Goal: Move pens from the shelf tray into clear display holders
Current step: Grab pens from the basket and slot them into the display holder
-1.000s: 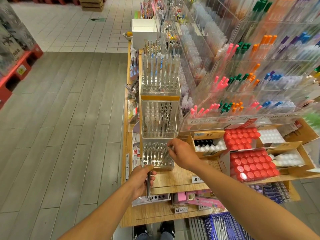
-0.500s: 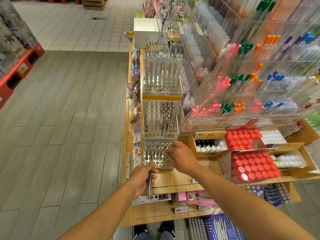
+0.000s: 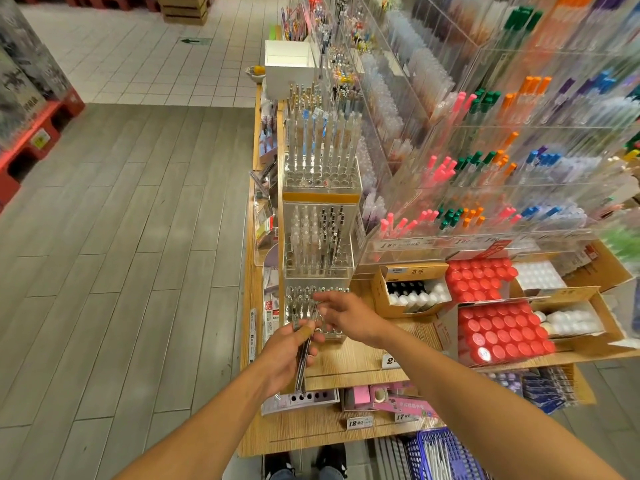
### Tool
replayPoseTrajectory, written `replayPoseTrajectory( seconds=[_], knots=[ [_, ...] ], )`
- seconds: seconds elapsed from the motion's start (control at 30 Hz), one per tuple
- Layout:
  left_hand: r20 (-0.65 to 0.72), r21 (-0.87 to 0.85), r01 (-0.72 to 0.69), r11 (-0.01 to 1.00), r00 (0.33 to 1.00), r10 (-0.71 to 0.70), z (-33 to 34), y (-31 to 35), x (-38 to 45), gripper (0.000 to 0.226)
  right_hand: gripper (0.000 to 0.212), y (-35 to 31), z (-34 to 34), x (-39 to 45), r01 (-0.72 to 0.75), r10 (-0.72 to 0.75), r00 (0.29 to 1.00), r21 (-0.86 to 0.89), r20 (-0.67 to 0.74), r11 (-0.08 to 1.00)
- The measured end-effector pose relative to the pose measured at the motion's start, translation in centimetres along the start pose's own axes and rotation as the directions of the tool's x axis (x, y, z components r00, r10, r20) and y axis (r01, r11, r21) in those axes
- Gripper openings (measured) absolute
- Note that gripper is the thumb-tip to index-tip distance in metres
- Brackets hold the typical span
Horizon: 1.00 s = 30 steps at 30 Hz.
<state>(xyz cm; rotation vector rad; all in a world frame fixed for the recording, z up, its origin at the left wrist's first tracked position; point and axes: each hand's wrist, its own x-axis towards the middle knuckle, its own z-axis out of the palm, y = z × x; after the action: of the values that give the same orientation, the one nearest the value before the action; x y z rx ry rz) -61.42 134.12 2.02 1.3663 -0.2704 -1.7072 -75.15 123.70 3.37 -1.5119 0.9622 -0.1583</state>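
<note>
My left hand [image 3: 289, 355] grips a small bunch of clear pens [image 3: 302, 365], tips pointing down, just in front of the lowest clear display holder [image 3: 330, 332]. That holder stands on the wooden shelf and has several pens upright in its holes. My right hand [image 3: 349, 315] hovers over the holder's right part with fingers spread, its fingertips close to the tops of the pens in my left hand. Whether it touches a pen is unclear. Two taller clear holders, the middle one [image 3: 317, 244] and the top one [image 3: 322, 174], rise behind, both partly filled.
A wooden shelf [image 3: 349, 362] carries cardboard boxes of red-capped bottles [image 3: 502, 332] and white bottles to the right. Acrylic racks of coloured pens [image 3: 485, 174] fill the upper right. A blue basket [image 3: 440, 459] sits below. Open grey floor lies to the left.
My left hand has risen with the pen bunch toward the lowest holder. My right hand has lifted off the holder and opened, fingers now spread near the bunch.
</note>
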Motion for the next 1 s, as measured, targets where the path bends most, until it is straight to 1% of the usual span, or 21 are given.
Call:
replayPoseTrajectory(
  seconds=[0.07, 0.1, 0.17, 0.23, 0.3, 0.37, 0.4, 0.43, 0.5, 0.57, 0.67, 0.8, 0.9, 1.0],
  knots=[
    [0.016, -0.002, -0.006, 1.0, 1.0, 0.006, 0.1, 0.1, 0.0, 0.027, 0.025, -0.1, 0.0, -0.3, -0.012, 0.01, 1.0, 0.157, 0.015, 0.987],
    [0.02, 0.002, -0.006, 1.0, 1.0, 0.006, 0.0, 0.1, 0.0, 0.026, 0.019, -0.2, -0.1, -0.4, -0.008, 0.004, 1.0, 0.201, 0.019, 0.98],
    [0.005, 0.009, 0.0, 1.0, 1.0, 0.0, -0.1, 0.2, 0.1, 0.023, 0.011, -0.4, -0.3, -0.5, 0.007, -0.008, 1.0, 0.231, 0.003, 0.973],
    [-0.073, 0.023, 0.005, 1.0, 0.997, -0.003, -0.4, 0.1, 0.5, 0.021, 0.006, -0.8, -0.8, -0.6, 0.047, -0.033, 0.997, 0.207, -0.073, 0.977],
    [-0.202, 0.075, 0.01, 0.997, 0.979, 0.005, -0.9, -0.2, 1.0, 0.02, 0.002, -1.3, -1.4, -0.7, 0.112, -0.086, 0.974, 0.115, -0.208, 0.987],
    [-0.296, 0.105, 0.018, 0.994, 0.955, 0.014, -1.6, -0.6, 1.5, 0.015, 0.006, -1.8, -2.1, -0.7, 0.162, -0.17, 0.93, -0.051, -0.326, 0.985],
    [-0.316, 0.101, 0.015, 0.995, 0.949, 0.017, -1.8, -0.8, 1.7, 0.011, 0.008, -1.9, -2.3, -0.7, 0.178, -0.22, 0.912, -0.148, -0.346, 0.973],
    [-0.328, 0.094, 0.012, 0.995, 0.944, 0.019, -2.1, -1.0, 1.9, 0.009, 0.011, -1.9, -2.5, -0.6, 0.187, -0.266, 0.902, -0.249, -0.341, 0.95],
    [-0.345, 0.082, 0.007, 0.997, 0.938, 0.022, -2.4, -1.1, 2.1, 0.012, 0.013, -1.8, -2.4, -0.6, 0.187, -0.336, 0.895, -0.438, -0.294, 0.879],
    [-0.35, 0.08, -0.008, 0.997, 0.936, 0.035, -2.4, -1.2, 2.4, 0.012, 0.013, -1.6, -2.0, -0.5, 0.175, -0.354, 0.905, -0.552, -0.235, 0.815],
    [-0.344, 0.162, -0.033, 0.986, 0.935, 0.088, -2.1, -1.1, 2.4, 0.014, 0.015, -1.0, -1.3, -0.1, 0.156, -0.338, 0.925, -0.64, -0.172, 0.753],
    [-0.357, 0.24, -0.081, 0.967, 0.92, 0.165, -2.1, -0.9, 2.5, 0.025, 0.014, -0.7, -0.9, 0.1, 0.141, -0.33, 0.927, -0.647, -0.179, 0.75],
    [-0.363, 0.279, -0.143, 0.95, 0.9, 0.242, -2.0, -0.6, 2.5, 0.026, 0.015, -0.9, -0.9, 0.2, 0.138, -0.328, 0.927, -0.649, -0.181, 0.749],
    [-0.385, 0.344, -0.171, 0.923, 0.871, 0.305, -1.8, -0.5, 2.5, 0.024, 0.014, -0.6, -0.8, 0.3, 0.12, -0.302, 0.941, -0.682, -0.154, 0.722]
  ],
)
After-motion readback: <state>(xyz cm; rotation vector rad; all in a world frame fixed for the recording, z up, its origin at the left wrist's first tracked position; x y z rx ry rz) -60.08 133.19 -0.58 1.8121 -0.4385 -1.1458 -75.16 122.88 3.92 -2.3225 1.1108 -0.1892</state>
